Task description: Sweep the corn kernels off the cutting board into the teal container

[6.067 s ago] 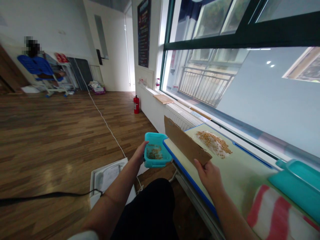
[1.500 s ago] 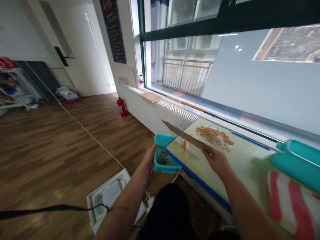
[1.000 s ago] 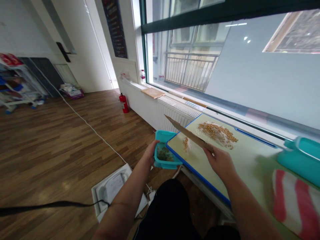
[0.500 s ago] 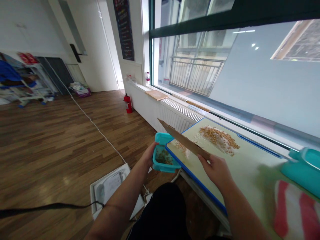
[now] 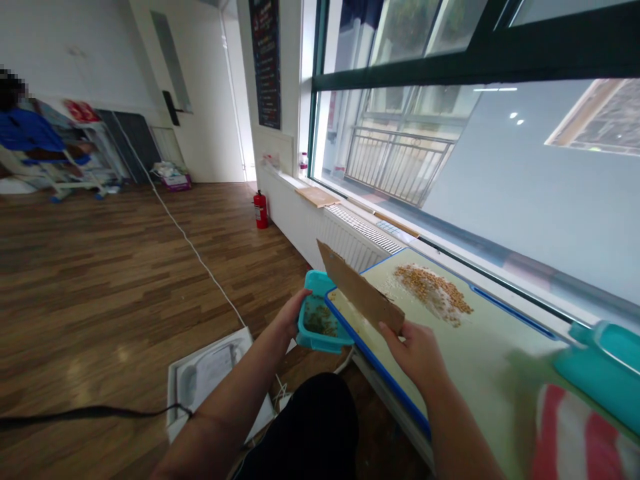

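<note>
My left hand (image 5: 289,319) grips a small teal plastic box (image 5: 318,321) and holds it against the near-left edge of the green table (image 5: 480,347); brown grains lie in the box. My right hand (image 5: 416,352) is closed on a strip of brown cardboard (image 5: 359,295), which stands on edge on the tabletop right by the box. A pile of brown and white grains (image 5: 436,293) lies farther back on the table.
A teal lid or tray (image 5: 600,373) and a red-and-white striped cloth (image 5: 580,433) sit at the table's right end. A white flat device (image 5: 210,377) with a black cable lies on the wooden floor. A red fire extinguisher (image 5: 260,209) stands by the radiator under the window.
The cardboard has swept left across the table to the edge by the box, and the small heap of grains in front of it is gone from the tabletop.
</note>
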The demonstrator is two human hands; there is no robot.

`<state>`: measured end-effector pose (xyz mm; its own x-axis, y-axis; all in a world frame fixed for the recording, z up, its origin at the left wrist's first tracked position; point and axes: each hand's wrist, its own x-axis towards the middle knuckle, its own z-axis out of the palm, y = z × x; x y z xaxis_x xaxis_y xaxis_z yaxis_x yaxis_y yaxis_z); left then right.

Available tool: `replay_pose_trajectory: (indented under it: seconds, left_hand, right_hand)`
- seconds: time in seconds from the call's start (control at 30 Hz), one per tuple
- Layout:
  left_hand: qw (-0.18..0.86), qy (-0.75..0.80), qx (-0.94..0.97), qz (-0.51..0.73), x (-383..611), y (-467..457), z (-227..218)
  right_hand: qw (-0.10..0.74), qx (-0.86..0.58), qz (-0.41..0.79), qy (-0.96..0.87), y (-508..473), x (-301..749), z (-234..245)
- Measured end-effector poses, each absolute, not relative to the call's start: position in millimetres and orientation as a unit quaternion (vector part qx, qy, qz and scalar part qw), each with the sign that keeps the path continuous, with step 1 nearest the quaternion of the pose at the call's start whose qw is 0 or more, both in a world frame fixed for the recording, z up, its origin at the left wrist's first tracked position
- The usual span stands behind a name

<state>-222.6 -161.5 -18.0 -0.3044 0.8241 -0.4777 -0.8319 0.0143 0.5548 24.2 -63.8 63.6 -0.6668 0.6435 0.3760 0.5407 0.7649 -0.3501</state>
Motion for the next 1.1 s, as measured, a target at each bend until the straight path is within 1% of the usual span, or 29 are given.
replay_pose_trajectory:
  seconds: [0.27, 0.43, 0.63, 0.8, 0.87, 0.97, 1.1]
  left_hand:
    - [0.539, 0.43, -0.017, 0.724, -207, -166, -8]
    - [0.533, 0.431, -0.012, 0.728, -204, -168, -4]
    - [0.541, 0.421, -0.001, 0.728, -201, -171, -3]
    - [0.533, 0.427, -0.011, 0.731, -195, -173, -9]
    - [0.529, 0.429, -0.017, 0.732, -192, -175, -11]
    - [0.527, 0.437, -0.03, 0.728, -185, -179, -13]
    - [0.521, 0.441, -0.046, 0.729, -177, -183, -12]
  right_hand:
    - [0.342, -0.144, 0.037, -0.928, -87, 14, 48]
    - [0.372, -0.124, 0.024, -0.92, -96, 9, 49]
    - [0.399, -0.189, -0.008, -0.897, -90, 13, 54]
    - [0.425, -0.301, -0.031, -0.853, -73, 25, 60]
    - [0.411, -0.352, -0.021, -0.84, -62, 35, 66]
    - [0.363, -0.405, 0.005, -0.839, -48, 53, 74]
    - [0.321, -0.472, 0.035, -0.82, -47, 62, 69]
